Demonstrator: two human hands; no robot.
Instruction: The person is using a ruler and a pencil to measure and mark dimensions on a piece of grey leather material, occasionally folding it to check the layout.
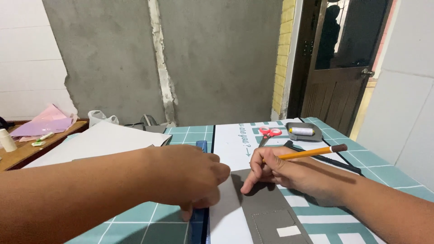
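At far left, a wooden side table [27, 151] carries pink paper sheets [43, 124]; a large white sheet [99, 140] lies beside it on the teal cutting mat [149, 217]. The left hand [190, 176] presses down on a blue ruler [200, 190], fingers curled and bearing on its upper face, the ruler running away from the viewer along the mat's black line. Just right of it lies the grey fabric piece [266, 208], flat on a white sheet, bearing a stitched rectangle and a small white patch [288, 231]. The right hand [280, 171] grips an orange pencil [307, 153] between thumb and fingers, the eraser end pointing right; its index fingertip rests on the fabric's upper left part, while the pencil tip is hidden by the hand. Judged as a marking step, it is done well by keeping the straightedge firmly pinned and the cloth flat. Beyond lie red-handled scissors [270, 132] and a spool of pale thread [301, 131].
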